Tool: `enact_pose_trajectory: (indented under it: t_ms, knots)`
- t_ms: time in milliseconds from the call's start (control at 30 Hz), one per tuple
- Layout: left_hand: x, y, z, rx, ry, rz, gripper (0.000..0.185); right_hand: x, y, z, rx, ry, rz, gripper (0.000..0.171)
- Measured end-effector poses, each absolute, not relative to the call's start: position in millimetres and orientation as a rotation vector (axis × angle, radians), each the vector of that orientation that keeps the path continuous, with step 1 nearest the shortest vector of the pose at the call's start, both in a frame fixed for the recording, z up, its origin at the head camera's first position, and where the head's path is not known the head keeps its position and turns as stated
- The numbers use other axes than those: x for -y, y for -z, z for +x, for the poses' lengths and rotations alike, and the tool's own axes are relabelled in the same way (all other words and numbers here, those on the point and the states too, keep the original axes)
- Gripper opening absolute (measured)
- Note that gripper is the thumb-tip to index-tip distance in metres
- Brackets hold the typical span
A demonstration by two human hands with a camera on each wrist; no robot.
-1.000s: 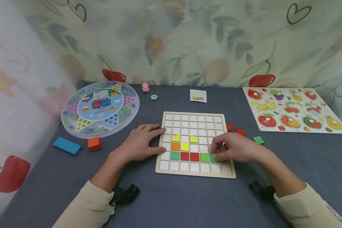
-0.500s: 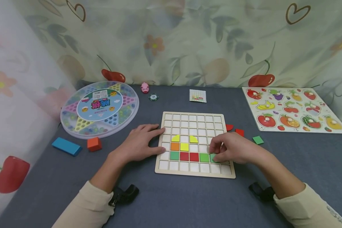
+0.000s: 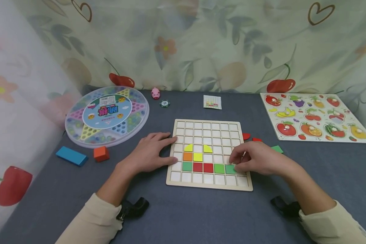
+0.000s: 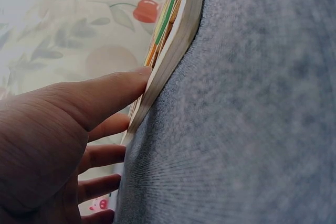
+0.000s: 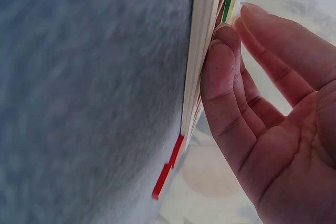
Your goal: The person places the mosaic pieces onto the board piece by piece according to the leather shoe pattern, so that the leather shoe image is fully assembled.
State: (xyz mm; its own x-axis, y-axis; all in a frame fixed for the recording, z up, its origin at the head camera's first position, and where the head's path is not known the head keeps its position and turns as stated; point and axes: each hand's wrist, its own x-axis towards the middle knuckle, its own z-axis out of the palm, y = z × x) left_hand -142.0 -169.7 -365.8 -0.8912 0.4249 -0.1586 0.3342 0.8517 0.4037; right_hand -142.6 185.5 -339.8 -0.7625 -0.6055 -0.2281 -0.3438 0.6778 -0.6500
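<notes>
A wooden grid board (image 3: pixel 207 187) lies flat on the table. My left hand (image 3: pixel 147 154) touches its left edge with thumb and forefinger, its fingers extended. My right hand (image 3: pixel 260 158) is over the board's right side, fingers loosely bent; in the right wrist view thumb and fingers are apart with nothing between them. Just left of its thumb, a green square tile (image 3: pixel 230 169) sits in a cell. It ends a row with a light green tile (image 3: pixel 219 168), two red tiles (image 3: pixel 202 167) and another green tile (image 3: pixel 187 166). Above lie an orange tile (image 3: pixel 187 156) and several yellow tiles (image 3: pixel 198 157).
Loose red pieces (image 3: pixel 246 136) and a green piece (image 3: pixel 277 149), partly hidden, lie right of the board. Behind stand a pattern card (image 3: pixel 212 102), pig figure (image 3: pixel 155 93) and chip (image 3: pixel 164 103). A round game box (image 3: pixel 106 115), blocks (image 3: pixel 101 154) and a fruit puzzle (image 3: pixel 315 117) flank it.
My right hand has let go of the green tile and shifted slightly right, so the tile shows whole in its cell. The left hand has stayed at the board's edge.
</notes>
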Motion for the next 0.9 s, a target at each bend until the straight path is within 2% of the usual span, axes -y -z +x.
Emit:
enact_pose_trajectory:
  t_ms: [600,900]
  knots:
    - [169,366,-142,-2.782,-0.538,0.575,0.078,-238,341,-150,-2.579,0.797,-0.506,0.024]
    - [170,367,-143,-2.783,-0.545,0.577,0.079,-254,346,-158,-2.734,0.688,-0.47,0.023]
